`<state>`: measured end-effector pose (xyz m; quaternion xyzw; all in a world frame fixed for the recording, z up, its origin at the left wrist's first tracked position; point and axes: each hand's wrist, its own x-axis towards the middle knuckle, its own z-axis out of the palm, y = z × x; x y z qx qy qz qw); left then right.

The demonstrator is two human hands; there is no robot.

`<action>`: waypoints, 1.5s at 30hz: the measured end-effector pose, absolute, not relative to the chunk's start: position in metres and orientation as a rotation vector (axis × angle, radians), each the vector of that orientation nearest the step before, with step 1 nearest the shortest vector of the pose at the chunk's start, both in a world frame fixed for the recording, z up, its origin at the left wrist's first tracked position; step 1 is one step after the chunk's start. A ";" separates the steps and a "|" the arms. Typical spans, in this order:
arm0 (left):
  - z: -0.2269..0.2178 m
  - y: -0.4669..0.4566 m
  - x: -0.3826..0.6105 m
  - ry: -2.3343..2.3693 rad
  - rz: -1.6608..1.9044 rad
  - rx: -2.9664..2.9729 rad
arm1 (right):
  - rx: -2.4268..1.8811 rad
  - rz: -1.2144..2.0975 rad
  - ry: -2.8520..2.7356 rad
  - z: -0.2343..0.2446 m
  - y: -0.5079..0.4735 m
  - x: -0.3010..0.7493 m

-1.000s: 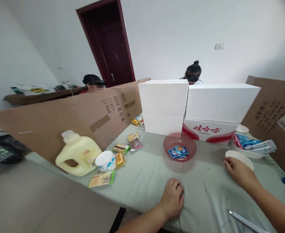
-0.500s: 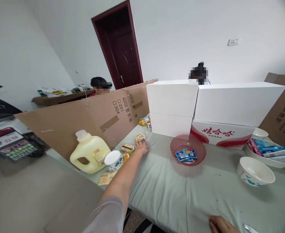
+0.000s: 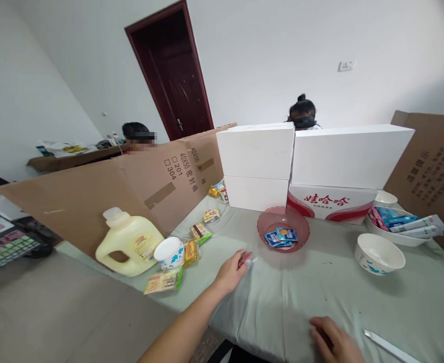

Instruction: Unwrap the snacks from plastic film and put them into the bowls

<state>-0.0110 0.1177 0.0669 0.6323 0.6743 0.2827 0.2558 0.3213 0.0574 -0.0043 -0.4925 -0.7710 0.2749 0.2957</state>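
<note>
My left hand (image 3: 231, 272) is closed around a small packet in a red and clear wrapper (image 3: 247, 259), mostly covered by the fingers, low over the cloth. To its right stands a translucent pink bowl (image 3: 261, 237) with several blue sachets (image 3: 287, 234) inside. Left of the hand lie snack packets: a yellow one (image 3: 211, 216), a green-edged one (image 3: 200, 232), an orange-yellow one (image 3: 191, 252) and a flat one (image 3: 163, 281). My right hand (image 3: 337, 340) rests at the table's front edge, fingers loosely bent and apart, nothing visible in it. A white pen-like stick (image 3: 388, 346) lies beside it.
White boxes (image 3: 257, 154) and a red-white carton (image 3: 329, 204) stand at the back, cardboard panels (image 3: 131, 176) along the sides. A yellow jug (image 3: 133, 244) and patterned cup (image 3: 169, 253) are left; a white bowl (image 3: 379, 257) and loaded dish (image 3: 399, 238) right. Two people sit behind.
My left hand has come back from beside the yellow packet, toward me and the pink bowl, with a small wrapped packet in it. My right hand has moved slightly further onto the table.
</note>
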 end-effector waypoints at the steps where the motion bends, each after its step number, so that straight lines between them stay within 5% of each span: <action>1: 0.068 0.112 -0.004 1.675 0.887 1.508 | -1.312 0.785 -1.978 0.001 0.058 0.314; 5: 0.064 0.093 0.043 1.143 0.949 0.822 | -1.227 1.017 -1.663 0.011 0.064 0.280; 8: 0.048 0.076 0.080 1.095 0.904 0.834 | -1.209 1.103 -1.608 0.008 0.067 0.269; 14: 0.017 0.061 0.102 1.619 1.112 1.925 | -1.598 0.515 -1.808 0.009 0.060 0.287; 18: 0.009 0.054 0.099 1.428 0.943 2.467 | -1.611 0.203 -1.996 0.020 0.051 0.308; 25: 0.005 0.043 0.097 1.364 0.955 2.620 | -1.916 -0.210 -1.898 0.013 0.031 0.402; 33: 0.001 0.043 0.097 1.370 0.973 2.531 | -1.532 0.156 -2.211 0.043 0.050 0.336; 38: 0.001 0.044 0.094 1.369 1.007 2.437 | -1.475 0.058 -2.516 0.061 0.058 0.280; 45: 0.005 0.047 0.098 1.390 1.011 2.301 | -1.835 0.017 -2.313 0.026 0.045 0.400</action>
